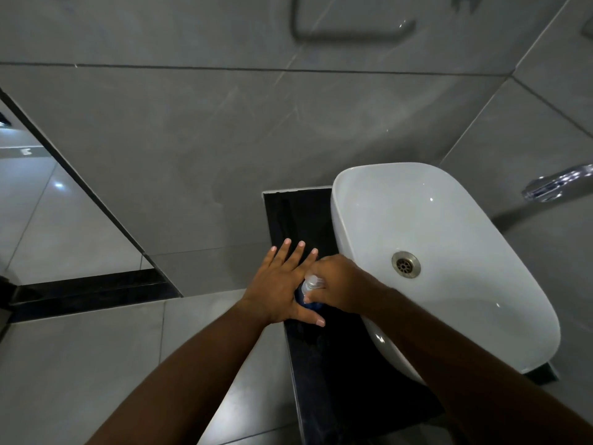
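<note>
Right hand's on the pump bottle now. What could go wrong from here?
The left hand lies back up beside the bottle, so liquid may miss the palm and hit the black counter. The bottle stands near the counter's edge; a skewed press by the right hand could tip it off.

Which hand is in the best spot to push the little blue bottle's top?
Right, probably. The right hand curls its fingers round the blue bottle at its clear top. The left hand lies open and flat next to it, likely waiting to catch what comes out.
</note>
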Demonstrator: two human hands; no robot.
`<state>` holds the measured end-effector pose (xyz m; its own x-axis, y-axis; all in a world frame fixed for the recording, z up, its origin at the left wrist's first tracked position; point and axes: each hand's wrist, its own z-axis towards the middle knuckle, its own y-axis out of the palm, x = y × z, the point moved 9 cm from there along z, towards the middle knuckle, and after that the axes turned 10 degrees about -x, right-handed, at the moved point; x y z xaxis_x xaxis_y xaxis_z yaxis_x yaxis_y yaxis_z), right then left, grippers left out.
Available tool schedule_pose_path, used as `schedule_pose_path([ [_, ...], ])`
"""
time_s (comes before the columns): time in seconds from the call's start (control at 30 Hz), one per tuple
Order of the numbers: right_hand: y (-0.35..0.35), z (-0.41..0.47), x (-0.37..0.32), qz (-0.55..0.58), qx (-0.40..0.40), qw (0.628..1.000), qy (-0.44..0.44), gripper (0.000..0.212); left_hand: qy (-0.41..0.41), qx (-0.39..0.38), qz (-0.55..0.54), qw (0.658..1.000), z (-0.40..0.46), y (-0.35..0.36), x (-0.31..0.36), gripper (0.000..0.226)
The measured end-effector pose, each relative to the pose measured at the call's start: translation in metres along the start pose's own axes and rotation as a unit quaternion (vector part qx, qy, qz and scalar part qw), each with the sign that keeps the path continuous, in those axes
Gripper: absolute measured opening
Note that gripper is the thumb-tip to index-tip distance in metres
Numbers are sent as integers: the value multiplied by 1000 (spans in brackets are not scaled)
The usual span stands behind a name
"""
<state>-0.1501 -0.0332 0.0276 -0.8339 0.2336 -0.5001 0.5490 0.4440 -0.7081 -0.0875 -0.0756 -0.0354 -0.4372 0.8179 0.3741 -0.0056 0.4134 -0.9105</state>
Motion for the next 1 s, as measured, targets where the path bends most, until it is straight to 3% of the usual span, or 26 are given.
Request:
schedule_pose_path([
  [0.13, -6, 0, -7, -73, 20, 997, 18, 27, 3, 12, -10, 1000, 0, 1, -1, 126],
  [0.27, -4, -4, -9, -75, 42, 996, 36, 27, 0, 11, -6, 1000, -1, 1, -1, 126],
  [0.47, -15, -13, -24, -43, -28, 998, 21, 42, -11, 11, -16, 1000, -3, -1, 1, 131],
  [0.63, -33, -14, -38, -219, -12, 976, 12, 37, -6, -7, -12, 1000, -1, 0, 0, 128],
  [0.73, -28, -11, -45, -309, -2, 951, -15, 46, 3, -1, -29, 1000, 0, 1, 0, 124],
  [0.83, -28, -14, -40, -226, 35, 973, -29, 50, -1, -1, -24, 1000, 0, 2, -1, 126],
  [0.93, -37, -21, -17, -141, 84, 985, 45, 34, -12, -9, -1, 1000, 1, 5, -3, 126],
  [1.0, -35, -23, -8, -101, 90, 987, 90, 40, -11, -9, -9, 1000, 1, 6, -3, 124],
])
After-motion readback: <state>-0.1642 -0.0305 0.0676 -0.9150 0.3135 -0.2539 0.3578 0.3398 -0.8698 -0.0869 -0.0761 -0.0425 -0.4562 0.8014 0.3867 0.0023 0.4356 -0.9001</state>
